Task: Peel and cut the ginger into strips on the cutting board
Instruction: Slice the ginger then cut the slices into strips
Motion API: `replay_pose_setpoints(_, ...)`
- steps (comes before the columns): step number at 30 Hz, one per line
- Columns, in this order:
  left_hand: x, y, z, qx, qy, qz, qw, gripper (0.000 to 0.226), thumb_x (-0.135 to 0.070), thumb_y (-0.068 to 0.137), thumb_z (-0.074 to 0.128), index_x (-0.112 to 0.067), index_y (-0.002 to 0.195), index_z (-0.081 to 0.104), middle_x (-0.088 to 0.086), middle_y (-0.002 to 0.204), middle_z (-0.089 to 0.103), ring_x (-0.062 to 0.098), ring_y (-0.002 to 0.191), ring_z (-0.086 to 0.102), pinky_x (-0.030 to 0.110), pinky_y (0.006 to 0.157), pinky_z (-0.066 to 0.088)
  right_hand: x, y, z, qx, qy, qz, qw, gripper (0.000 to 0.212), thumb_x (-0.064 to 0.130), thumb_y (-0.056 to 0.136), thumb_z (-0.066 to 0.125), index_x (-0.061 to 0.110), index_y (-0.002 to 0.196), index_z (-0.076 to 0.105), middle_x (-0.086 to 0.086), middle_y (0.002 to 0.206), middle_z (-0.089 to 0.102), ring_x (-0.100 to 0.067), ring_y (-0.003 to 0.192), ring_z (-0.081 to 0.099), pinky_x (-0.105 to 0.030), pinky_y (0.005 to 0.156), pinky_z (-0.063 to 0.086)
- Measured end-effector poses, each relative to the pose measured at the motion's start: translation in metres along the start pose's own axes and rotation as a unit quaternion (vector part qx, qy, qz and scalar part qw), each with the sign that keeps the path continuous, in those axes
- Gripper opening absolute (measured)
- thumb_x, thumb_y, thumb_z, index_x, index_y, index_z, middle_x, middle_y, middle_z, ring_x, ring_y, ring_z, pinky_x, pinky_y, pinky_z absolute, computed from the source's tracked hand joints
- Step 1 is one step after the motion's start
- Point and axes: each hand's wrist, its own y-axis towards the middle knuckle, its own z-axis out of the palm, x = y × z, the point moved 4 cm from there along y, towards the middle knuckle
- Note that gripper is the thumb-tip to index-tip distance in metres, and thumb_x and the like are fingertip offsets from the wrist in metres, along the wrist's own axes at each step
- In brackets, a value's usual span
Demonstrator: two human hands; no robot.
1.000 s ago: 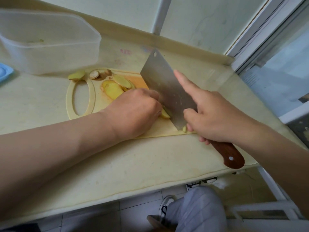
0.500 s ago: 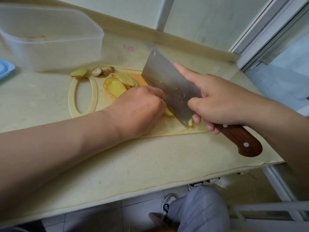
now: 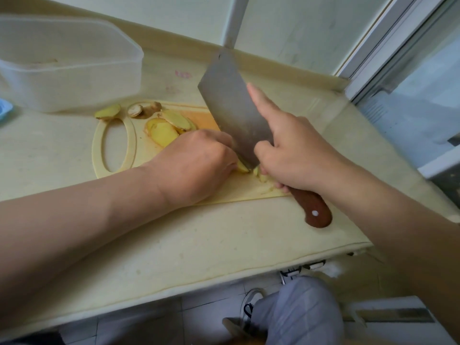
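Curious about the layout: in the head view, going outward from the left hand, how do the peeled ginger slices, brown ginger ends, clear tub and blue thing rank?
1. Peeled ginger slices, just beyond the left hand.
2. Brown ginger ends, cutting board's far edge.
3. Clear tub, back left.
4. Blue thing, at the left edge.

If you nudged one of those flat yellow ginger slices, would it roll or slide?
The ginger slices lie flat and overlapping on the cutting board, so they would probably slide, not roll. Their cut faces look moist, so perhaps slippery to pinch. They look thin, so likely light.
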Motion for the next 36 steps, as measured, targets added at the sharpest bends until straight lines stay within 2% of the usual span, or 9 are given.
replay_pose_setpoints(5,-0.001,0.000,0.001,-0.010,0.000,-0.012,1.000,0.025,-0.015,0.088,0.057,-0.008,0.070,0.073,0.008,0.076,0.066,0.030,0.067,0.064,0.038,0.056,0.053,-0.006,-0.010,0.004,-0.056,-0.005,-0.033,0.998,0.094,0.007,0.094,0.045,0.055,0.162,0.003,-0.013,0.061,0.066,-0.028,0.047,0.063,-0.046,0.051,0.059)
replay_pose_setpoints(14,0.001,-0.001,0.001,-0.013,-0.006,-0.024,1.000,0.026,-0.016,0.089,0.055,-0.009,0.068,0.070,0.006,0.075,0.064,0.029,0.067,0.061,0.033,0.057,0.051,-0.014,-0.032,-0.005,0.019,-0.007,-0.016,1.000,0.092,0.009,0.099,0.043,0.072,0.152,0.003,-0.016,0.069,0.069,-0.031,0.049,0.066,-0.040,0.045,0.060)
replay_pose_setpoints(16,0.002,-0.001,0.001,-0.009,-0.008,-0.028,1.000,0.030,-0.019,0.090,0.051,-0.009,0.068,0.069,0.005,0.074,0.062,0.029,0.067,0.060,0.035,0.057,0.051,-0.014,-0.034,-0.005,0.015,-0.014,-0.019,1.000,0.092,0.010,0.099,0.042,0.074,0.150,0.001,-0.017,0.070,0.069,-0.033,0.052,0.065,-0.042,0.046,0.060)
replay_pose_setpoints(19,0.002,-0.001,0.002,-0.002,-0.008,-0.033,0.999,0.030,-0.020,0.090,0.051,-0.010,0.069,0.069,0.005,0.074,0.062,0.030,0.068,0.061,0.037,0.058,0.053,-0.016,-0.036,-0.005,0.004,-0.046,-0.043,0.998,0.092,0.011,0.100,0.044,0.070,0.153,-0.003,-0.017,0.070,0.068,-0.030,0.054,0.063,-0.049,0.056,0.058)
replay_pose_setpoints(21,0.003,-0.001,0.002,-0.001,-0.007,-0.033,0.999,0.029,-0.021,0.090,0.052,-0.010,0.070,0.069,0.005,0.074,0.062,0.030,0.068,0.061,0.037,0.058,0.053,-0.017,-0.037,-0.004,-0.002,-0.050,-0.047,0.998,0.092,0.012,0.100,0.045,0.071,0.152,-0.003,-0.016,0.069,0.068,-0.028,0.055,0.063,-0.049,0.059,0.059)
replay_pose_setpoints(28,0.003,-0.001,0.002,-0.002,-0.012,-0.030,0.999,0.039,-0.026,0.090,0.040,-0.011,0.071,0.071,0.004,0.074,0.062,0.029,0.067,0.061,0.036,0.057,0.052,-0.021,-0.040,-0.002,-0.023,-0.040,-0.046,0.998,0.096,0.010,0.100,0.047,0.074,0.150,-0.004,-0.020,0.070,0.069,-0.032,0.055,0.063,-0.051,0.056,0.057)
replay_pose_setpoints(36,0.003,0.000,0.003,0.005,0.005,-0.036,0.999,0.026,-0.019,0.089,0.054,-0.011,0.072,0.073,0.005,0.075,0.063,0.030,0.069,0.061,0.039,0.057,0.053,-0.020,-0.034,-0.005,-0.005,-0.052,-0.040,0.998,0.093,0.012,0.098,0.046,0.073,0.151,-0.001,-0.016,0.069,0.068,-0.028,0.053,0.062,-0.047,0.058,0.058)
